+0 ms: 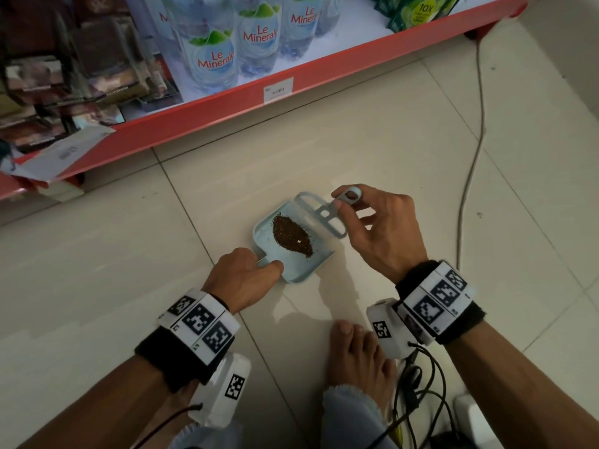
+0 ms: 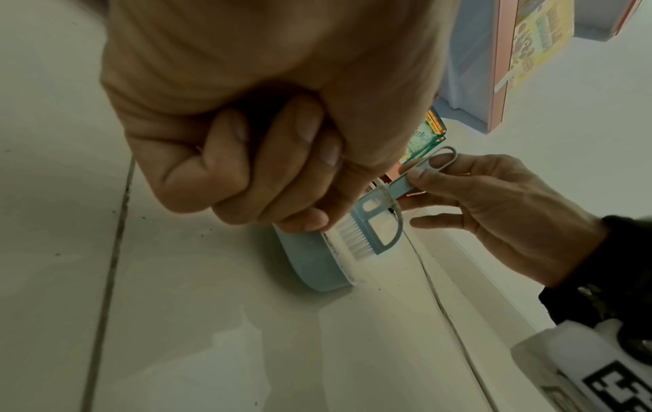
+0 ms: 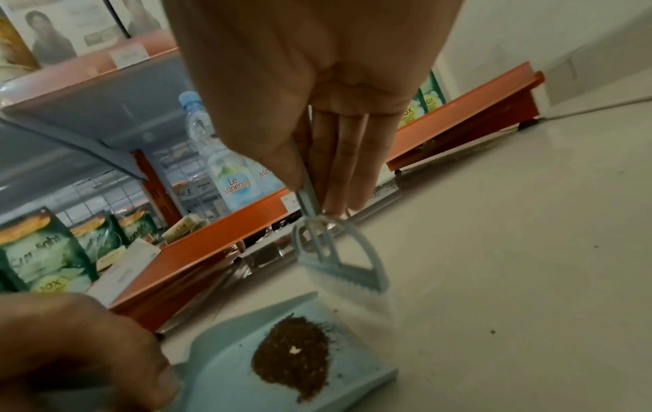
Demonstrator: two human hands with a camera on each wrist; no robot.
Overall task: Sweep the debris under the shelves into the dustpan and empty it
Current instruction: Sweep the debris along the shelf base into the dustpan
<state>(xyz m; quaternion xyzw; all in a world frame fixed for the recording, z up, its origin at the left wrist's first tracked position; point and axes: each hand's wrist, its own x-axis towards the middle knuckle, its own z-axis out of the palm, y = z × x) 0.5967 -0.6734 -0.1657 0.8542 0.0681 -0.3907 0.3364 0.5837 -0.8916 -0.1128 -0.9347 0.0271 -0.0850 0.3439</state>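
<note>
A: Gripping dustpan (image 1: 293, 254) handle – left hand (image 1: 241, 277), fingers curled under, wrist low to floor (image 1: 405, 140). Pan flat on tile, near red shelf (image 1: 201, 111).

B: Right hand (image 1: 382, 228)?

A: Thumb + index pinch brush (image 1: 327, 212) handle, other fingers fanned; bristles at pan's far lip. Debris (image 1: 291, 236) heaped mid-pan.
</note>
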